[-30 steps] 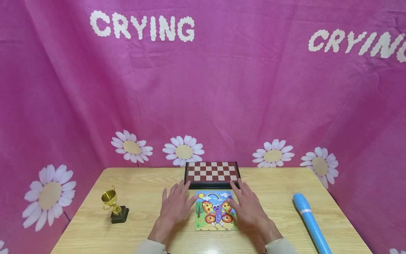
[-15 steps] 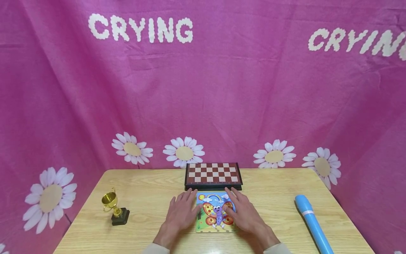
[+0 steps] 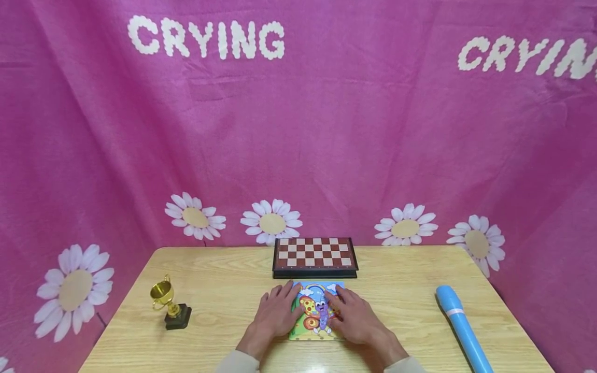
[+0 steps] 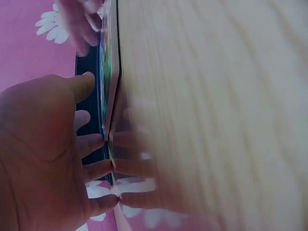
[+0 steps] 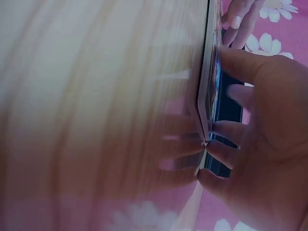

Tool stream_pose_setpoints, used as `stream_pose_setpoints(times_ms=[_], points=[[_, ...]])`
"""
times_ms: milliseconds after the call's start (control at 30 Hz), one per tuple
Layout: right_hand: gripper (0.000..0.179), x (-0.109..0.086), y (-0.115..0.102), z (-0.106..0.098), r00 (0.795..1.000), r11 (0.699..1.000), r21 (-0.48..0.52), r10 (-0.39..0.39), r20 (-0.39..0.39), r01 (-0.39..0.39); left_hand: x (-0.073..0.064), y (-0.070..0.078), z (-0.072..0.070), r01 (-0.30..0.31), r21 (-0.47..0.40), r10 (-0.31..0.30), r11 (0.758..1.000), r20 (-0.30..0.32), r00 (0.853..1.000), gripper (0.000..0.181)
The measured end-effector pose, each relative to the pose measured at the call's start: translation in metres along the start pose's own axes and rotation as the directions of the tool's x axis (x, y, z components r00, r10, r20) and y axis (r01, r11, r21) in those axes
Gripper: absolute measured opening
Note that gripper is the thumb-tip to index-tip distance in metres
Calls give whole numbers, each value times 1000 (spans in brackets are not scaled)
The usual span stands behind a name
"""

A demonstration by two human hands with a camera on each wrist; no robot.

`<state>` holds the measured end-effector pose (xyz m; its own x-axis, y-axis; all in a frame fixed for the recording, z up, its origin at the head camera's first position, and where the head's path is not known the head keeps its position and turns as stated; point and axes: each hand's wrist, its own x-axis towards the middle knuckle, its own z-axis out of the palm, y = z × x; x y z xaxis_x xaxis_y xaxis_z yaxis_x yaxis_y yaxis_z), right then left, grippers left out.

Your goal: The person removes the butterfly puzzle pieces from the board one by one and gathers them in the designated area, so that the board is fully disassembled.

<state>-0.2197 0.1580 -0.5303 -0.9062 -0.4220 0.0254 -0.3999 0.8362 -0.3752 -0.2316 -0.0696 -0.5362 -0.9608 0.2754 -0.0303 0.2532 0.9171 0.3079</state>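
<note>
A thin square board with a printed butterfly picture lies flat on the wooden table. My left hand is at its left edge, the thumb over the picture and the fingers fairly straight. On the opposite side, my right hand covers the right edge, its fingers and thumb reaching over the picture. In the left wrist view the fingertips of the left hand touch the tabletop beside the board. The right hand likewise has fingertips down on the table in the right wrist view.
Behind the picture board sits a folded chessboard case. A gold trophy cup on a black base stands at the left. A blue tube-shaped object lies at the right. Pink flowered cloth hangs behind the table.
Both hands have drawn back from the chessboard case and moved inward, closing in on the picture board from its two sides. The board stays about where it was.
</note>
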Motion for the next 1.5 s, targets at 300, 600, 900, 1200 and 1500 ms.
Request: stream_pose_setpoints(times_ms=[300, 600, 900, 1200, 1500], points=[[55, 1, -4, -2, 997, 998, -55, 36, 73, -32, 5, 4, -1, 2, 66, -1, 998, -13, 1000, 56], [69, -2, -7, -3, 996, 997, -75, 5, 90, 1, 13, 11, 3, 3, 7, -3, 1000, -30, 1000, 50], [68, -3, -12, -4, 994, 996, -93, 1, 109, 10, 20, 14, 3, 70, -125, -76, 990, -45, 996, 48], [68, -3, -12, -3, 993, 997, -83, 17, 118, -7, 25, 18, 3, 191, -202, -207, 961, -65, 976, 56], [67, -3, -10, -3, 994, 997, -83, 3, 107, 6, 29, 18, 2, 247, -216, -268, 945, -72, 961, 56]])
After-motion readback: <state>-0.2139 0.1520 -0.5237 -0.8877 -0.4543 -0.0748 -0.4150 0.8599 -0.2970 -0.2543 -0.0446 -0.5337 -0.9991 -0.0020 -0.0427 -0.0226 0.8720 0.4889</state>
